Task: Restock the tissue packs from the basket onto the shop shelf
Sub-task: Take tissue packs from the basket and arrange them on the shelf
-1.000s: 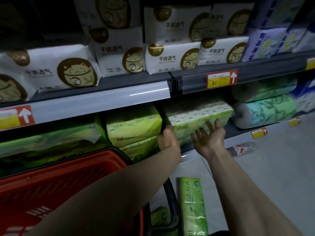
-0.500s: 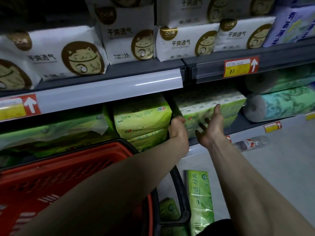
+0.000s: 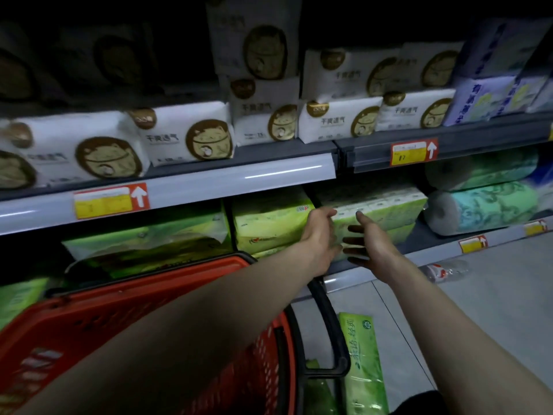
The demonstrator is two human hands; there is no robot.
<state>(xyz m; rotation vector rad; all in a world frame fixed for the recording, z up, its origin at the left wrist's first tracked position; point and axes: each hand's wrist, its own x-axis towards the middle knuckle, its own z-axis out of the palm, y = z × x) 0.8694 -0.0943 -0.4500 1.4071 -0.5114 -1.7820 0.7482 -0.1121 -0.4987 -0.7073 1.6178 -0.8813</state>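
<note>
Against half a second ago the two hands stand closer together, and the right hand (image 3: 369, 242) has turned: its fingers, then pointing up the front of the tissue pack (image 3: 386, 206), now point left toward the left hand (image 3: 321, 232). The pack lies flat on the lower shelf (image 3: 431, 235), its long axis running left to right along the shelf edge, its long printed face turned out to the aisle (a like green pack seems to lie under it). The left hand rests at the pack's left front corner, back of the hand toward the camera, thumb laid on the pack; its fingers are hidden, so whether it grips cannot be told. The right hand is spread, fingers straight and apart, thumb raised, in front of the pack. Both forearms reach out over the red basket (image 3: 155, 307).
</note>
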